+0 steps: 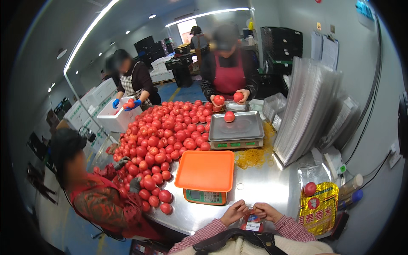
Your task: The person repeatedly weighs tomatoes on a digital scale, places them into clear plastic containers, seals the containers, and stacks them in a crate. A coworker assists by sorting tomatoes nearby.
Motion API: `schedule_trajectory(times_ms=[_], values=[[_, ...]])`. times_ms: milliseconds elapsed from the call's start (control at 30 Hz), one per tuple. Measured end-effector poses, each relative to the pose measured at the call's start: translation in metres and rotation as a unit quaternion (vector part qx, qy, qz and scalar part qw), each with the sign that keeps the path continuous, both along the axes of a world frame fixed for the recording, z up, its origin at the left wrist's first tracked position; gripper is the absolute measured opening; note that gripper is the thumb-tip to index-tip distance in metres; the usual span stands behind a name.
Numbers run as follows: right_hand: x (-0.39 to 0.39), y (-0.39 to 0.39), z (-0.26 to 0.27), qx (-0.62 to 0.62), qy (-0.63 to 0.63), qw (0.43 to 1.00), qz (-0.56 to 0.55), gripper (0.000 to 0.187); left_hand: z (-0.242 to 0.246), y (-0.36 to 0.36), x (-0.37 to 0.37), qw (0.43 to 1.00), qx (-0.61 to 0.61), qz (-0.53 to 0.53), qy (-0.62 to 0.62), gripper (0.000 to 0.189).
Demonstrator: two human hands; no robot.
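A clear plastic package of tomatoes (244, 220) lies against the table's near edge, in front of my body. It bears a white label and a blue-and-red one. My left hand (235, 212) is curled at the package's far left corner, and my right hand (267, 212) is curled at its far right. Fingertips on both hands are pinched together. Whether they grip the package's edge or something thin, such as a rubber band, is too small to tell. Just beyond my left hand stands a scale with an orange tray (205, 170), which bears nothing.
A large heap of tomatoes (165, 134) covers the table's left. A steel-topped scale (236, 127) holds one tomato. Yellow rubber bands (253, 157) lie beside it. Stacked clear trays (306, 108) and a gold bag (318, 207) stand right. Co-workers handle tomatoes opposite and left.
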State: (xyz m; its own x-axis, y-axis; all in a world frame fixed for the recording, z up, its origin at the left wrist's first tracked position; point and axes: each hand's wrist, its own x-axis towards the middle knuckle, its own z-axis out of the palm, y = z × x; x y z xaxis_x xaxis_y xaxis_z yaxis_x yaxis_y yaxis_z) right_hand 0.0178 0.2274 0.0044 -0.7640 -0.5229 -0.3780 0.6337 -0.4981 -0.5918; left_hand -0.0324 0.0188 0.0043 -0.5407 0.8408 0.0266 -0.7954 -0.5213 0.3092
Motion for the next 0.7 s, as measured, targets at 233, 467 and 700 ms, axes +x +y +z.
schedule_trajectory(times_ms=[233,467,700], values=[[0.004,0.069,0.038,0.717,0.473,0.485,0.165,0.026,0.013,-0.059,-0.006,0.407,-0.602,-0.118,0.677,0.051],[-0.021,0.090,-0.030,0.693,0.350,0.605,0.177,0.036,-0.026,-0.029,-0.015,0.501,-0.624,-0.151,0.580,0.080],[0.044,0.040,-0.053,0.395,0.130,0.908,0.056,0.042,-0.039,-0.011,0.086,0.853,-0.403,0.110,0.313,0.072]])
